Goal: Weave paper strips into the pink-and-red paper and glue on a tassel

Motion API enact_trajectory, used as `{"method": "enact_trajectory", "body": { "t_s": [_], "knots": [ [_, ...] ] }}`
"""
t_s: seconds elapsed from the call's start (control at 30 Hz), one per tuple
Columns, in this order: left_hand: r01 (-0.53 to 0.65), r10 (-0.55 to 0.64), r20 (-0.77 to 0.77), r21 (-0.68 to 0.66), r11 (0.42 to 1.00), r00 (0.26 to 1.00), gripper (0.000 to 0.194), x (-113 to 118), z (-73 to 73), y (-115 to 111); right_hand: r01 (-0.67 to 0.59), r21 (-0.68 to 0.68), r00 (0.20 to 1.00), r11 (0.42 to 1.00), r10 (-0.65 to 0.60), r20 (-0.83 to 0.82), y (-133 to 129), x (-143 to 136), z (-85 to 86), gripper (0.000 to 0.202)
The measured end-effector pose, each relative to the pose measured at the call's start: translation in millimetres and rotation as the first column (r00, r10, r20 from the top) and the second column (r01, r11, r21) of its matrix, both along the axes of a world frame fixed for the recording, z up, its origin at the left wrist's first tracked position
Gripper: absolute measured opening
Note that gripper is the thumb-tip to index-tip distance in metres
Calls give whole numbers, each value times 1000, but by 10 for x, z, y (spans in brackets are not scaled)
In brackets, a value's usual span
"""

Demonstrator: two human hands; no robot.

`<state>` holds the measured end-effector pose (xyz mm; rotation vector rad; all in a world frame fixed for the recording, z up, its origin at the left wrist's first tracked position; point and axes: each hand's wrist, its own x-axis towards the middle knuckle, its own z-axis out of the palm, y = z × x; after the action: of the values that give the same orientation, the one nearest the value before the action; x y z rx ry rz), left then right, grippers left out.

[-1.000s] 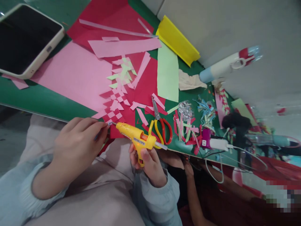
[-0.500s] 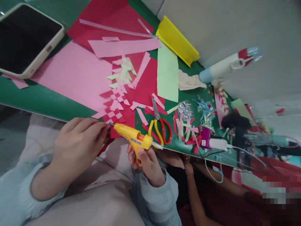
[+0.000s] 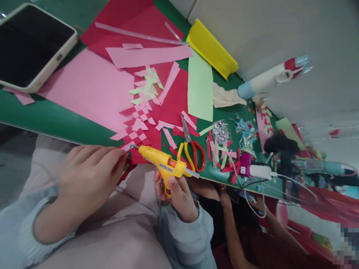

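Two hands at the near edge of a green surface [image 3: 56,121], glue gun between them.

Right hand [image 3: 177,194] wrapped round the grip of one yellow glue gun [image 3: 162,163], a finger on the trigger, nozzle aimed at the left hand [image 3: 89,172]. Left fingers pinched shut on something small just at the nozzle tip, too small to make out. Just beyond the glue gun, one pair of scissors [image 3: 192,147] with red and yellow handles, lying flat among loose paper strips. Further beyond, one woven patch of pink and red strips [image 3: 138,121], then one pale green sheet [image 3: 199,87] and one yellow folded sheet [image 3: 211,48]. Far to the left of the glue gun, one phone [image 3: 30,46], screen dark. To the right of the glue gun, under the surface edge, one other person's hand [image 3: 213,190].
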<state>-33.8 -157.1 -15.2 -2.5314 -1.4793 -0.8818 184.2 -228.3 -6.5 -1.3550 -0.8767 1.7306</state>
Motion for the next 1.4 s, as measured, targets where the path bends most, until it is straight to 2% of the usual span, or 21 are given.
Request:
{"method": "enact_trajectory", "body": {
  "t_s": [0.17,0.3,0.77,1.0,1.4],
  "knots": [
    [4,-4,-9,6,1000,1000,7,6,5,6,-28,7,999,1000,28,-33,-25,-1,9,53],
    [3,-3,-22,9,1000,1000,7,-1,12,-3,-35,-26,999,999,35,11,-7,-26,-6,56],
    [5,-3,-41,33,999,999,6,9,17,-3,12,-2,999,1000,-12,-30,14,-18,9,54],
    [-3,4,-54,19,1000,999,4,-1,8,-13,-49,-17,999,999,49,8,19,-39,11,56],
    [-9,10,-47,18,1000,999,5,17,43,-16,-6,-24,1000,1000,6,-3,32,-20,-42,55]
  ]
}}
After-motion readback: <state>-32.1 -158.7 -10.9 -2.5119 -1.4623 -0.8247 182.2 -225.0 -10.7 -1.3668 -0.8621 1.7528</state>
